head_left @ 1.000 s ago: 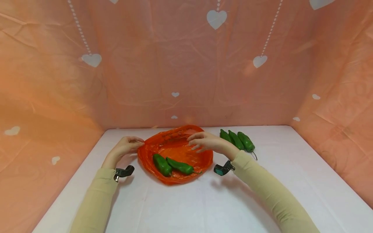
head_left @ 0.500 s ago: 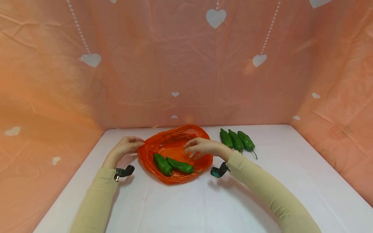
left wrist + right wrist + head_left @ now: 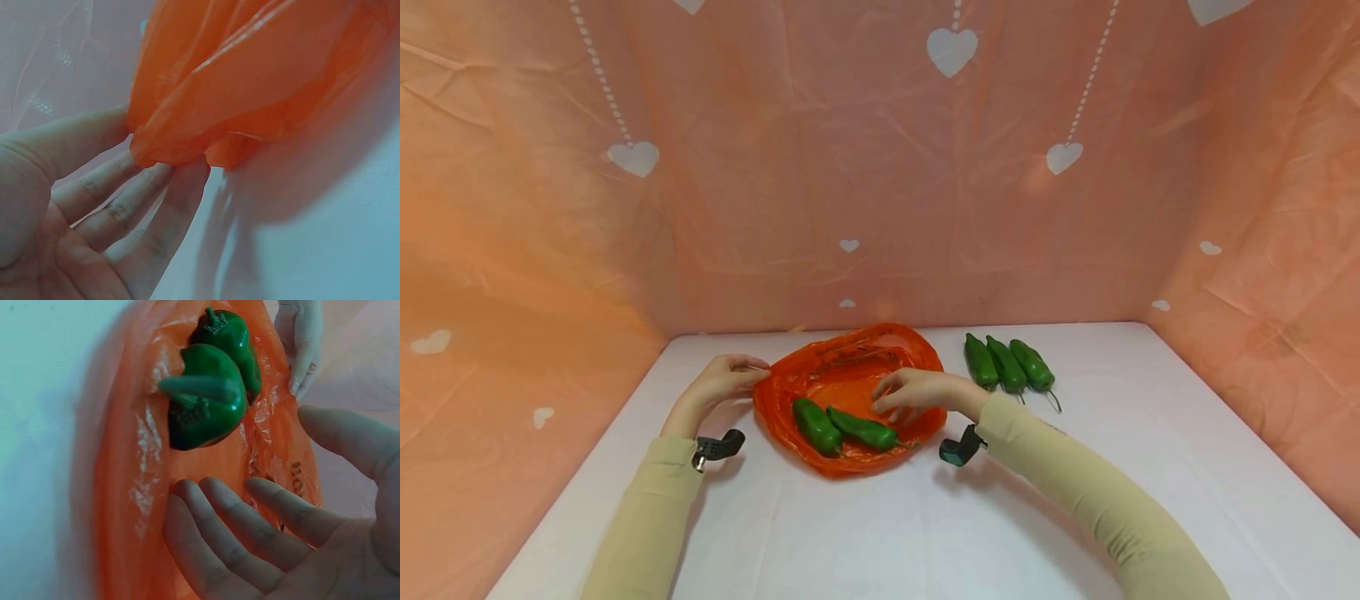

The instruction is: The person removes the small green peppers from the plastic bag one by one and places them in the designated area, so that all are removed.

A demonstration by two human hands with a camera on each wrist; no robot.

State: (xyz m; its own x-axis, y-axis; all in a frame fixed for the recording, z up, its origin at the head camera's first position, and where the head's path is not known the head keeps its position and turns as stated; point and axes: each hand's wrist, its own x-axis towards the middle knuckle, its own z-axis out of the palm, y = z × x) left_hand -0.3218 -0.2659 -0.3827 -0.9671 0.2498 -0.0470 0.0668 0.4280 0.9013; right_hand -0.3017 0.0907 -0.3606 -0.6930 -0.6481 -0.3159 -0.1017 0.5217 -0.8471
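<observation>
Over the last second the right hand (image 3: 917, 392) has come slightly nearer, leaving the far right rim of the orange bag (image 3: 842, 392) for a place over its right part; its fingers are spread loosely apart with nothing between them, close to but not touching the stemmed pepper (image 3: 863, 431). The left hand (image 3: 722, 385) has stayed put, thumb and fingers pinching the bag's left edge, and both the stemmed pepper and the plump pepper (image 3: 816, 427) lie side by side in the near part of the bag as they did. This seems to put the right hand within easy reach of that pair, while the row of three peppers (image 3: 1006, 365) on the worktop (image 3: 850, 542), to the right of the bag, is unmoved. The bag's far rim sits near the worktop's far edge, where the pink cloth (image 3: 880, 192) rises, so room on that side looks tight. Only a narrow strip separates bag and row, with the right wrist just beside it; the widest room lies on the near side, between the sleeves
</observation>
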